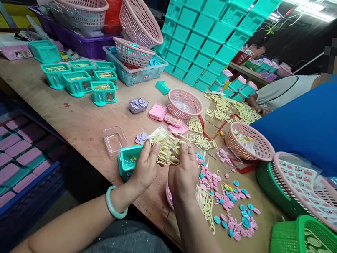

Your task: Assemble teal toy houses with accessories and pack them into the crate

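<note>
Between my two hands is a cream plastic sprue frame of moulded small parts (167,148). My left hand (146,163) pinches its left side, and my right hand (185,169) grips its right side. Part of what looks like a clear bag shows behind the frame's upper left. Just left of my left hand stands a teal box (126,160) with small colourful pieces inside. A clear plastic tray (114,139) lies beyond that box. Pink and blue small round pieces (239,215) are scattered to the right of my right hand, with more cream sprues (207,204) near my forearm.
Several filled teal boxes (77,81) stand at the left. Tall stacked teal boxes (198,33) rise at the back. Pink baskets (185,103) and a green basket (283,249) line the right. A blue crate (43,179) sits below the table edge. A person's sleeve (278,92) shows across the table.
</note>
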`<state>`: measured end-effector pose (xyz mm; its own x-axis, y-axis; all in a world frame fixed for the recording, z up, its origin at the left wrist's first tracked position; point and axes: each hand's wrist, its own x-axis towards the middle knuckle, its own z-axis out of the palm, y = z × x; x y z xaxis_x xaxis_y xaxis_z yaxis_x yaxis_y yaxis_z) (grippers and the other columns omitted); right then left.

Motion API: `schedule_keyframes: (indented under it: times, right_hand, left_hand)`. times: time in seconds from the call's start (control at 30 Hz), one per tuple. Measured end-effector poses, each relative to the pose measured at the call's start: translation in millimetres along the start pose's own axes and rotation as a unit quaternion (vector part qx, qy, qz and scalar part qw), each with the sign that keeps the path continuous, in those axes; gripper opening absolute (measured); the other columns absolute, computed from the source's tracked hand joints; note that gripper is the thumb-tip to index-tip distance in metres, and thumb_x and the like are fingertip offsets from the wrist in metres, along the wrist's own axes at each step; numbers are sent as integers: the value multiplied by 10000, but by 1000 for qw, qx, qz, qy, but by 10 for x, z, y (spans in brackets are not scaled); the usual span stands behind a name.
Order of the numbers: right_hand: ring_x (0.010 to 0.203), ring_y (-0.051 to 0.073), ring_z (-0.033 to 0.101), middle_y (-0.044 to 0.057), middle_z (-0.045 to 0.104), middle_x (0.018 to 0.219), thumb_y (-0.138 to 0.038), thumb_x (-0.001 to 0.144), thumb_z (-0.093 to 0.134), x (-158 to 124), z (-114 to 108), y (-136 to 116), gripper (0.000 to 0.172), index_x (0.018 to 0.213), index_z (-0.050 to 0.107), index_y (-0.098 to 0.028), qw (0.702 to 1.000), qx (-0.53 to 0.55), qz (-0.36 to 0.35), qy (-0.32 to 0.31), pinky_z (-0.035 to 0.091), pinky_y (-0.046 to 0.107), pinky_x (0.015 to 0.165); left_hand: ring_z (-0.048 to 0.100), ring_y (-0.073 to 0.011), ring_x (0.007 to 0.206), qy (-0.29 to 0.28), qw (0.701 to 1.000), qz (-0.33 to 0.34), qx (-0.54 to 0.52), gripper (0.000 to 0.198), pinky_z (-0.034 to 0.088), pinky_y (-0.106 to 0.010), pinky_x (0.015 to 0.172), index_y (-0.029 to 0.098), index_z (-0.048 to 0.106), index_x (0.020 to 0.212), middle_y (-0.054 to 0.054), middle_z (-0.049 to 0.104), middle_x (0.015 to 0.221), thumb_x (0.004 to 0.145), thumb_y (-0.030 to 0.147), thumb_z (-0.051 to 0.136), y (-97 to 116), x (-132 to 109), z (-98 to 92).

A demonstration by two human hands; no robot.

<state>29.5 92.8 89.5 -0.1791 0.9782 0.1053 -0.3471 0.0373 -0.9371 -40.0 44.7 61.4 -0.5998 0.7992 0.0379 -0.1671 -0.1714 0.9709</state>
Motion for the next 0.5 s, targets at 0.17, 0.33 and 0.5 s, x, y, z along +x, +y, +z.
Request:
schedule_keyframes:
  times: [0.17, 0.33, 0.5]
  right_hand:
    - [972, 194, 637, 50, 650, 1011, -538, 968, 513, -17, 27, 86, 318, 1071, 583, -245, 990, -134, -36, -1, 542, 361, 889]
    - [1086, 204, 592, 69, 615, 1111, -502, 1013, 426, 19, 117, 38, 307, 1120, 564, -250, 976, -182, -116, -9, 483, 393, 993]
    - [977, 204, 604, 49, 632, 1030, -560, 985, 490, 202, 122, -28, 349, 1158, 551, -263, 967, -186, -69, -159, 524, 383, 924]
  left_hand:
    - [578, -263, 1302, -43, 998, 41, 5, 418, 453, -431, 1118, 214, 568, 1237, -119, 653, 1307, 980, 540, 516, 101, -62, 50]
    - [691, -242, 1054, -55, 996, 62, -26, 391, 571, -357, 870, 205, 579, 1157, -97, 721, 1125, 955, 540, 573, 218, 24, -42]
    - [703, -235, 930, -133, 989, 58, -5, 394, 580, -358, 807, 204, 613, 1089, -58, 713, 891, 911, 555, 633, 239, 157, -218]
